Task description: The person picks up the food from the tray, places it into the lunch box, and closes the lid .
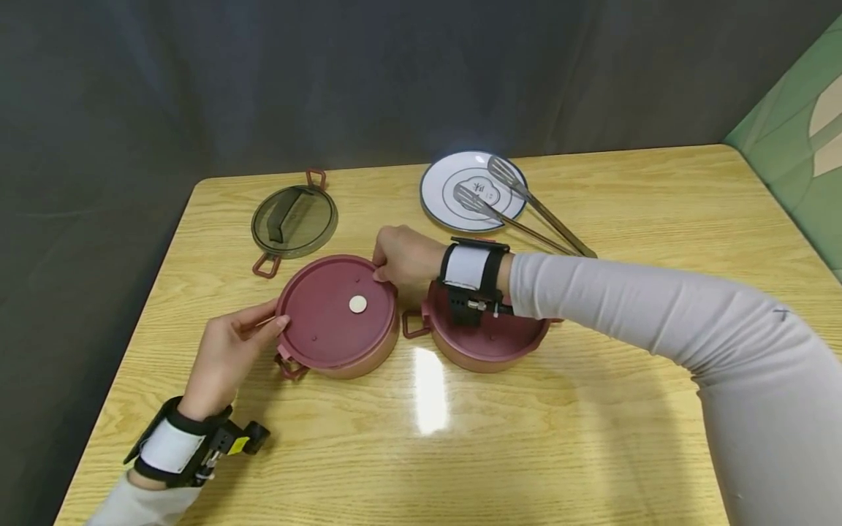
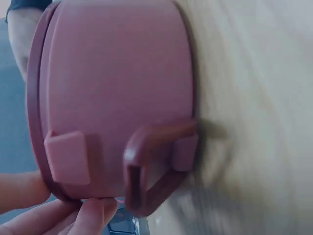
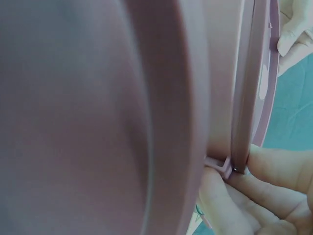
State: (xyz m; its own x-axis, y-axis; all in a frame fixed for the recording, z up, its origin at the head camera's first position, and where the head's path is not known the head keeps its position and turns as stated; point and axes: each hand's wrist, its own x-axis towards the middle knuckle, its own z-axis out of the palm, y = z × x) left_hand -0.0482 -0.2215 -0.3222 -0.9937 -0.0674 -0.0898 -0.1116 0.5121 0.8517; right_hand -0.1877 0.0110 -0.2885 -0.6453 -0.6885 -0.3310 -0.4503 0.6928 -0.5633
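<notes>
A maroon pot [image 1: 365,365] stands left of centre with a flat maroon lid [image 1: 332,314] on top, marked by a round white spot [image 1: 358,304]. At the lid's left edge my left hand [image 1: 230,347] pinches the rim, thumb on top and fingers against the side. My right hand [image 1: 409,256] reaches across and pinches the rim at the far right. The left wrist view shows the pot's side handle [image 2: 137,181] hanging beside the wall. A second maroon pot [image 1: 487,354] stands to the right, partly hidden by my right wrist.
Behind the left pot lies a glass lid [image 1: 316,230] with a dark grip and maroon loops. A white plate [image 1: 441,193] sits at the back, with two slotted metal utensils [image 1: 546,212] leaning over its rim. Everything rests on a wooden table [image 1: 500,453].
</notes>
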